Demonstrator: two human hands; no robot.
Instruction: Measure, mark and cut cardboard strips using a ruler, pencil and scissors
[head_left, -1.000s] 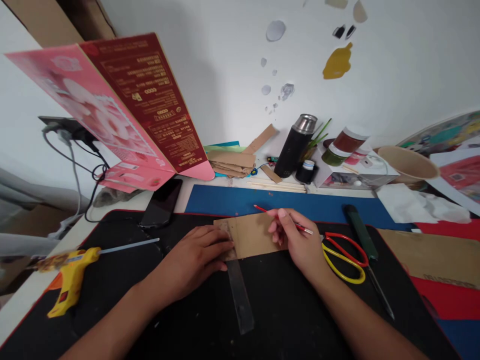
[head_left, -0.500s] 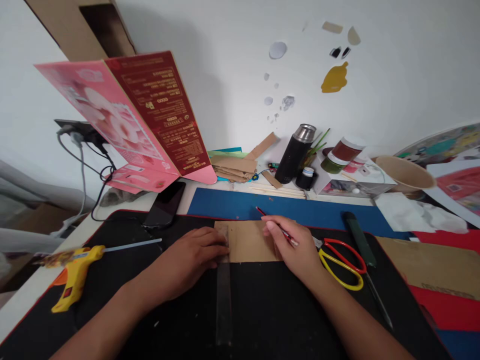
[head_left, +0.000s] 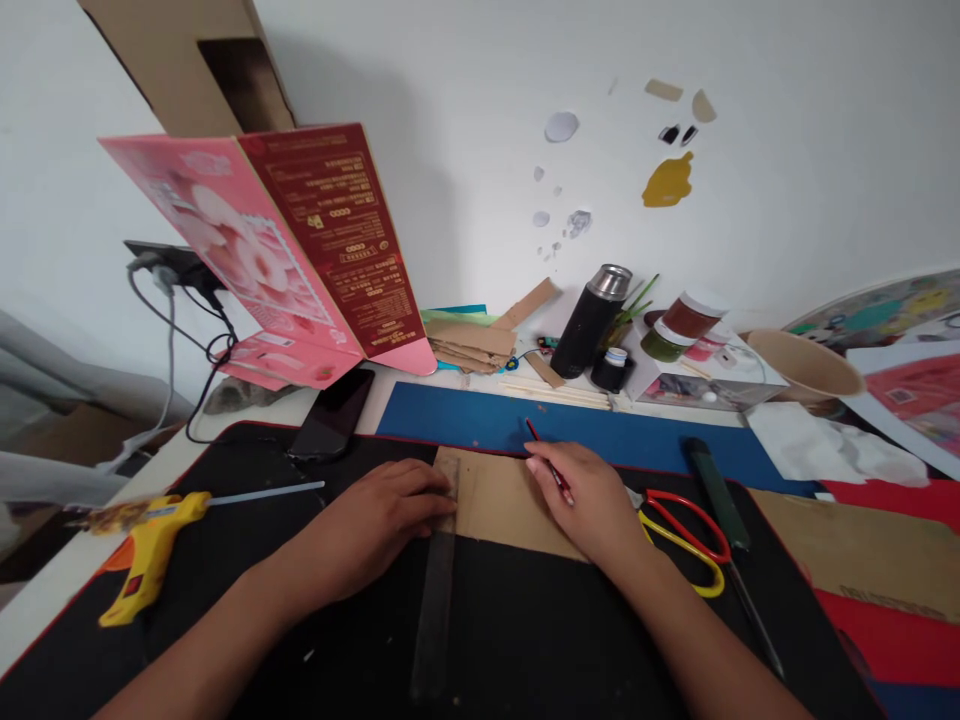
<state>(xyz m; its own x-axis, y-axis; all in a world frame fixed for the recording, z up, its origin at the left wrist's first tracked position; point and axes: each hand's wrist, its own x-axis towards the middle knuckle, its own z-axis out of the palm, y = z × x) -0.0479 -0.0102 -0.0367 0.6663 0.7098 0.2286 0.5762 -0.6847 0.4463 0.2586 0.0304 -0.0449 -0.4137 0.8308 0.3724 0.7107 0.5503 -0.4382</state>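
A dark metal ruler [head_left: 437,610] lies lengthwise over the left part of a small brown cardboard piece [head_left: 499,495]. My left hand [head_left: 390,510] holds the ruler down at its far end, fingers bent together over its edge. Between the fingertips of my right hand [head_left: 581,490] is a slim red-and-dark pencil [head_left: 531,430], its far end pointing up and away. That hand rests at the right part of the cardboard and hides some of it. Just right of it lie scissors [head_left: 686,530] with red and yellow handles.
A yellow glue gun [head_left: 154,560] lies at left on the black mat [head_left: 300,660]. A green-handled tool [head_left: 716,490] is at right, near another cardboard sheet [head_left: 862,545]. Behind stand a pink-and-red box [head_left: 322,250], a phone [head_left: 332,412] and a black flask [head_left: 592,325].
The cardboard and ruler have turned slightly, the ruler's near end swinging left. My right hand has shifted a little, and the pencil is more upright. The camera view has tilted slightly.
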